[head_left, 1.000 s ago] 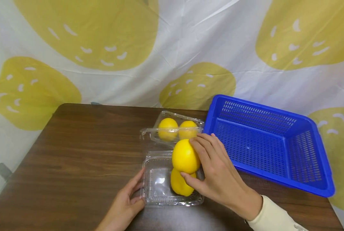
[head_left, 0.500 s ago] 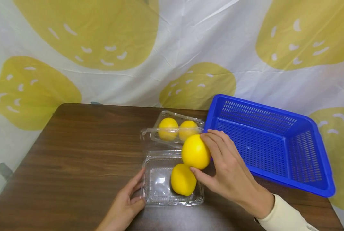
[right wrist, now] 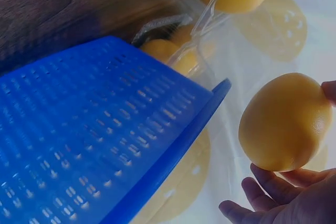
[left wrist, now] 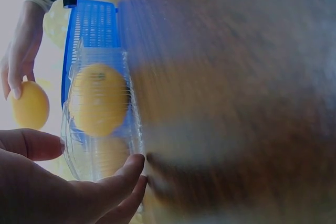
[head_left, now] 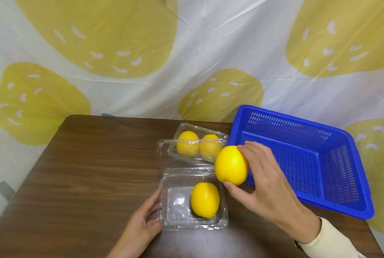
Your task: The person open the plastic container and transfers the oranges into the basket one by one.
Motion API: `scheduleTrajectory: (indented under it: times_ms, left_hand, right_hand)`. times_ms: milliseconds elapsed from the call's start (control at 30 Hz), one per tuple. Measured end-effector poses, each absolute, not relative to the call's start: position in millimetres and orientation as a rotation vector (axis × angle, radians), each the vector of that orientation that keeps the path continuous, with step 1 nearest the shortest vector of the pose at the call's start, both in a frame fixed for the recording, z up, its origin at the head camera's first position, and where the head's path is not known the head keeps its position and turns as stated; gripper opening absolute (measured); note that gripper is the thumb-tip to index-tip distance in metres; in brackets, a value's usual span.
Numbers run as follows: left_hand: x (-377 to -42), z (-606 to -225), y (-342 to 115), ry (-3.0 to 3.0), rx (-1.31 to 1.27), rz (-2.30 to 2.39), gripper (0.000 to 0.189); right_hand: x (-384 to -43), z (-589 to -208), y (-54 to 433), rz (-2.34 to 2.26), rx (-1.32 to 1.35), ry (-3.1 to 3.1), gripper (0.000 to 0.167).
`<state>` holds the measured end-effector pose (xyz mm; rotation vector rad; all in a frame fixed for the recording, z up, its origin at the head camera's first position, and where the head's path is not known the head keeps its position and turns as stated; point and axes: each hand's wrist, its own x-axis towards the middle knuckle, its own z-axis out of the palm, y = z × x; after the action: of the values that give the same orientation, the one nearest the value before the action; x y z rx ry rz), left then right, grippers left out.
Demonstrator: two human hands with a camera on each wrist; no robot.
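Tabletop (head_left: pixel 92 179) in dark wood grain fills the left side, and on it your left hand (head_left: pixel 143 225) holds the left edge of the near clear plastic clamshell (head_left: pixel 176 211), thumb and fingers spread apart along that end. The clamshell looks light and thin-walled, likely to flex or slide, so its stiffer rim seems your best place to hold, without squeezing. Its lid (head_left: pixel 166 143) stands raised at the far side, and in front of the far clear plastic container (head_left: pixel 205 129) as you see it. Through that lid you can make out two yellow fruits, the left one (head_left: pixel 187 143) and the right one (head_left: pixel 210 146). Back in the near clamshell, one yellow fruit (head_left: pixel 205 200) sits at the right end

Farther right, the raised yellow fruit (head_left: pixel 231 165) is in the air between the near clamshell and the blue slotted plastic basket (head_left: pixel 303 157). Your right hand (head_left: pixel 267 186) pinches it, thumb on the near side, fingertips on the far right side. Its smooth, round skin could prove slippery; it looks firm and fairly light, though whether it is real you cannot tell. Opposed pads around its widest part should serve you best
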<state>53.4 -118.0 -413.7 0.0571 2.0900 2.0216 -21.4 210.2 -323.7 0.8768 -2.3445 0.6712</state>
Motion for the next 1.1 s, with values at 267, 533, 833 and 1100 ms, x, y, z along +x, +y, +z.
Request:
scheduleTrajectory:
  times_ms: [267, 533, 833, 1100]
  left_hand:
    - [53, -416, -120, 2.083, 0.084, 2.021, 0.092]
    - [52, -415, -120, 2.080, 0.076, 2.006, 0.091]
    - [53, -417, -121, 2.070, 0.094, 2.014, 0.091]
    - [52, -416, -120, 2.057, 0.091, 2.013, 0.091]
  right_hand:
    - [-22, -321, 222, 0.671, 0.819, -2.338, 0.079]
    - [-26, -319, 235, 0.691, 0.785, -2.275, 0.079]
    - [-38, -315, 251, 0.672, 0.729, -2.338, 0.084]
    - [-49, -316, 261, 0.663, 0.718, -2.372, 0.079]
